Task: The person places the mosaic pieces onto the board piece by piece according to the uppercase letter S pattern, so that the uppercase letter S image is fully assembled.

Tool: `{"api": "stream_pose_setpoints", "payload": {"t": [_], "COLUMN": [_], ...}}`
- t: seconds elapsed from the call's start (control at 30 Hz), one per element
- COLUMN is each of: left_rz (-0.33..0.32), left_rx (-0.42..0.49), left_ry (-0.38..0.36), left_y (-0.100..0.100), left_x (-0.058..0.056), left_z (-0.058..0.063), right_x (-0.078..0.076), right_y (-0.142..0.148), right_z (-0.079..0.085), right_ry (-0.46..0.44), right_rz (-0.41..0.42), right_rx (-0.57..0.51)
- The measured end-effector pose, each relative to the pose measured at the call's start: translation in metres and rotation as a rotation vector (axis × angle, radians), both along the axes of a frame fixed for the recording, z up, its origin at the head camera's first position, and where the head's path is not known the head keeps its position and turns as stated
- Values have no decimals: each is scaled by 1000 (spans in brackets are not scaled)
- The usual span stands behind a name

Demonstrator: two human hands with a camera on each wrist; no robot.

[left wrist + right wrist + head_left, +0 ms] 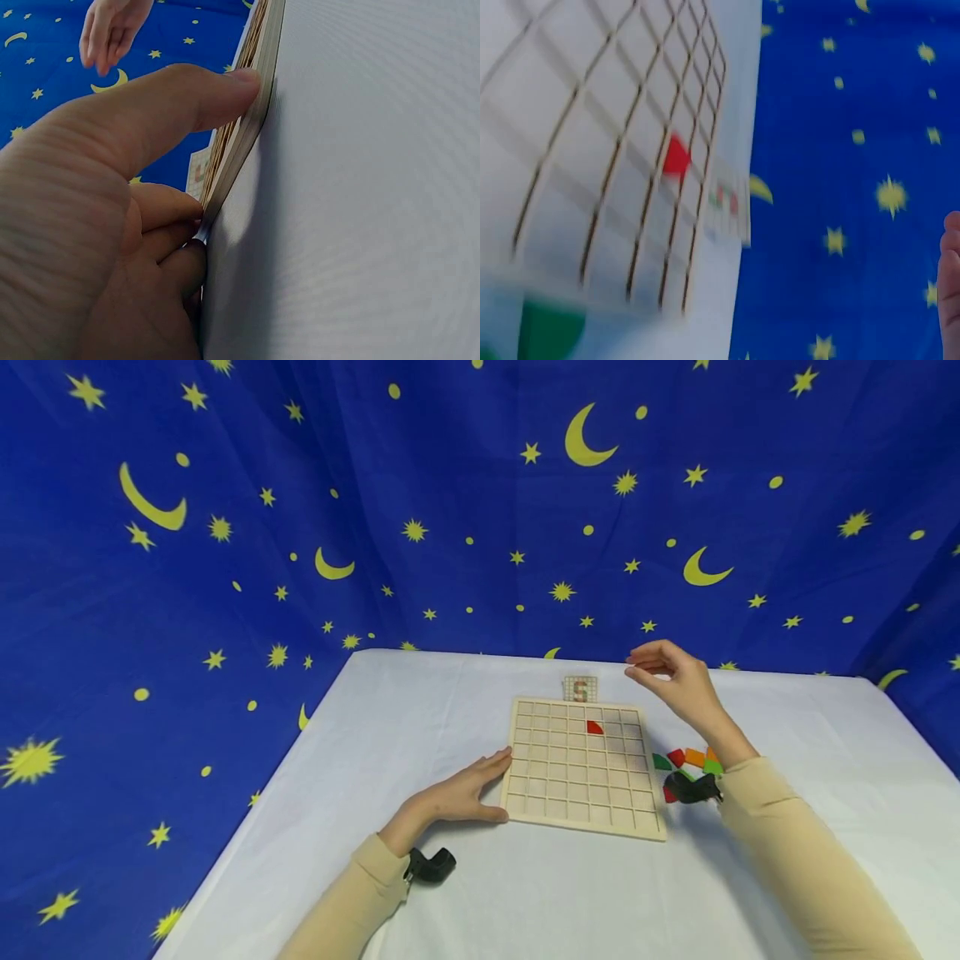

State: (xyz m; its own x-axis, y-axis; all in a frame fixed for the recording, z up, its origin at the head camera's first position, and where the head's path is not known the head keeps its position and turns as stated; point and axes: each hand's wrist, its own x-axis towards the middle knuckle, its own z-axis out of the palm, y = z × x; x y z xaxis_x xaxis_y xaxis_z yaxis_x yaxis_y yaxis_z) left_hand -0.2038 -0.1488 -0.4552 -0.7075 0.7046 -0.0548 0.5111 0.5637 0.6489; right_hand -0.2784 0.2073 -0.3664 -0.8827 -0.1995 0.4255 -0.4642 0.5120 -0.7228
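A pale wooden board [577,768] divided into a grid of square cells lies on the table. One red quarter-round piece [595,727] sits in a cell near its far side. My left hand [468,789] rests against the board's left side, thumb at the near corner and fingers spread along the edge. Raised past the board's far right corner, my right hand [678,685] has loosely bent fingers, with thumb and forefinger slightly apart and nothing seen between them. Behind the board's far edge is a small gridded card [581,688] bearing a red and green figure.
To the right of the board lie several loose pieces, among them a green piece [662,762], a red piece [677,757] and an orange piece [694,757]. The right wrist camera [692,787] partly covers them. A blue star-patterned curtain [465,510] hangs behind the white-covered table [427,710].
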Motion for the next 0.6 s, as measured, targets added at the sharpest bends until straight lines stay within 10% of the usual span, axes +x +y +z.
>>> {"api": "stream_pose_setpoints", "payload": {"t": [0.3, 0.6], "left_rz": [8, 24], "left_rx": [-16, -7], "left_ry": [-10, -22], "left_y": [2, 1], "left_x": [0, 1], "left_z": [-1, -1], "right_x": [29, 52], "right_y": [65, 93], "right_z": [-11, -42], "right_ry": [-25, -114], "right_rz": [-220, -247], "right_rx": [44, 56]}}
